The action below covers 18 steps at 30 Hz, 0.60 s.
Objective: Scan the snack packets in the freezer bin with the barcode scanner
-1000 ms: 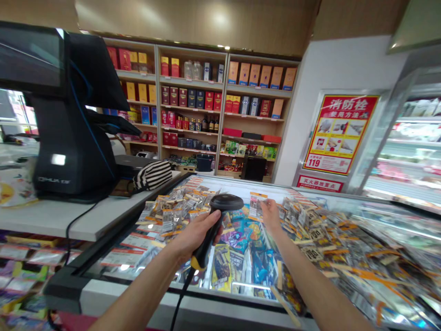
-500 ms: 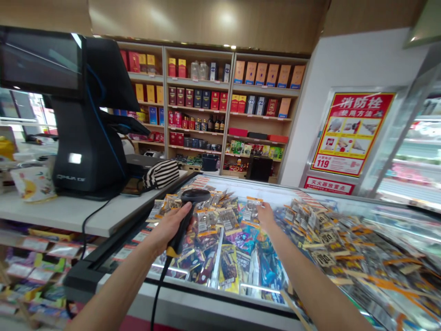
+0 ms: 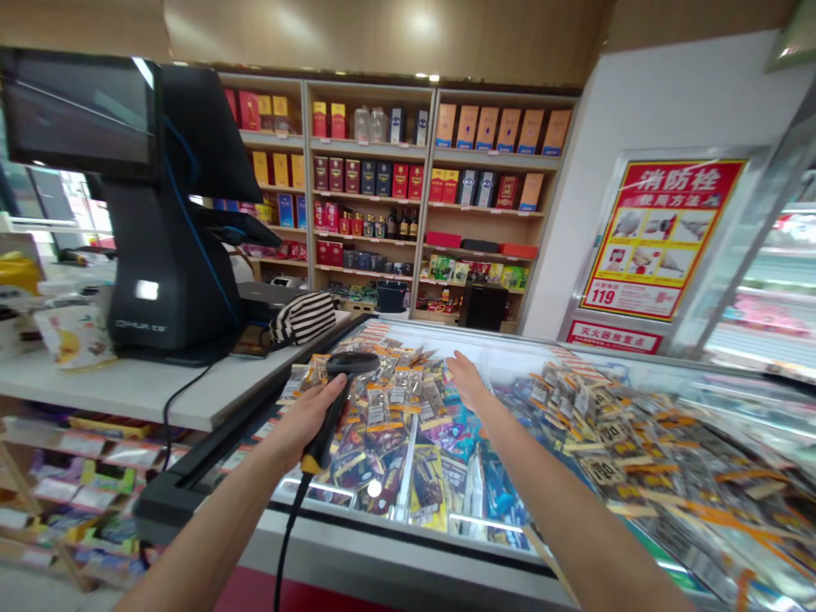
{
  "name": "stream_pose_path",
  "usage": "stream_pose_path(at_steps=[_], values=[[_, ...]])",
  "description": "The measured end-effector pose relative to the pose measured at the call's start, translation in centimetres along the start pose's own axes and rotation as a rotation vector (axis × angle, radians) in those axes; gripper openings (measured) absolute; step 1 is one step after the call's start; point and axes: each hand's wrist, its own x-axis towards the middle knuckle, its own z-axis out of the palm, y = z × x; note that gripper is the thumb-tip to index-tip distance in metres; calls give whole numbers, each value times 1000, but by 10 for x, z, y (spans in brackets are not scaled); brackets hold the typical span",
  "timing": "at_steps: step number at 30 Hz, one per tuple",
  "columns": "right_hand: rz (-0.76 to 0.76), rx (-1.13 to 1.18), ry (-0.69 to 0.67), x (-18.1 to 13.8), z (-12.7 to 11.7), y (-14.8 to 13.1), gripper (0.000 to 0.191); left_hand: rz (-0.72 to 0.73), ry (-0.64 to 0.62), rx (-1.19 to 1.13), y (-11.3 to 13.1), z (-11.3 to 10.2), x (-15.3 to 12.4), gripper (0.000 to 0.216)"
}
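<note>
My left hand [image 3: 317, 412] is wrapped around the handle of a black corded barcode scanner [image 3: 328, 425]. Its rounded head is up, above a loose group of small clear snack packets [image 3: 377, 406] with orange edges. These lie on the glass top [image 3: 399, 501] of a chest freezer. To the right, my right hand [image 3: 465, 378] reaches over the glass at the edge of that group, fingers stretched out and no packet visible in them. A larger heap of similar packets [image 3: 612, 442] spreads along the right side of the glass. Colourful wrapped goods [image 3: 427, 489] show beneath.
A black checkout terminal [image 3: 172, 255] stands on the white counter [image 3: 191, 395] at left, beside a striped pouch [image 3: 303, 319]. Shelves of boxed bottles [image 3: 366, 178] line the back wall. The scanner's cable [image 3: 286, 535] hangs down over the freezer's front edge.
My right hand has moved left towards the nearer packets, and the packet it held has left its fingers. The scanner in my left hand has shifted slightly left. The view has moved a little.
</note>
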Motion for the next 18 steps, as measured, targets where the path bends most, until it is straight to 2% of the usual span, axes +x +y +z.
stream_pose_path(at_steps=[3,6,9,11,14,16,18], values=[[117,-208,-3,-28,-59,-9,57,-9,-64,-3,-1,14,0,39],[87,-502,-162,-74,-122,-22,57,-5,-135,27,-1,32,-2,41],[120,-698,-377,-127,-165,-34,64,-1,-200,58,-3,46,-3,42],[174,-754,-496,-159,-175,-37,74,-9,-234,48,-5,53,-2,41],[187,-815,-603,-190,-167,-29,85,-13,-263,39,-8,58,0,41],[114,-852,-593,-194,-155,-15,78,-11,-270,65,-9,60,0,42],[24,-912,-477,-183,-144,5,64,-13,-268,81,-8,61,-1,42]])
